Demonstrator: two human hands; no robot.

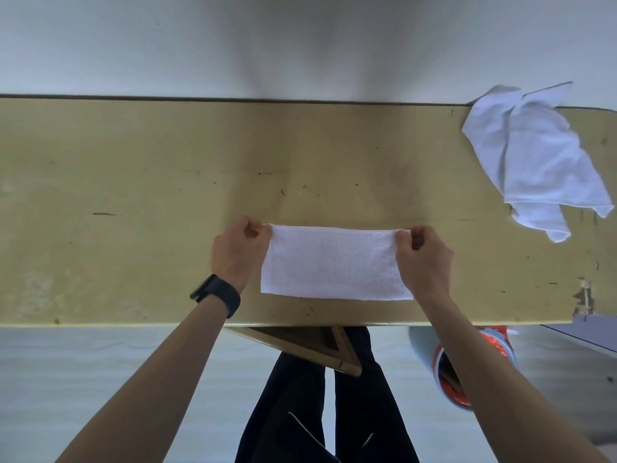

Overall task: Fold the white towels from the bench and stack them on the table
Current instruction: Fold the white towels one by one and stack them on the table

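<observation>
The long yellow tabletop carries 2 white towels, well apart. The larger heap is the crumpled towel, dumped at the far right end and lapping over the back edge; it looks parked there to wait its turn, out of the working space. The flat towel lies near the front edge, directly before the person, as a neat rectangle. Keeping it that close likely lets both arms reach its far edge without stretching.

The left hand and right hand each pinch 1 far corner, fingers curled tight on the cloth, the top edge drawn straight between them. Holding both corners evenly keeps the edges lined up for the fold — my guess is that it is about to go over again. A dark watch sits on the left wrist.

The surface is worn, with scratches, dark specks and chipped paint at the front right. Behind it stands a plain pale wall; below, a light floor and a grey roll with a red-and-white end.
</observation>
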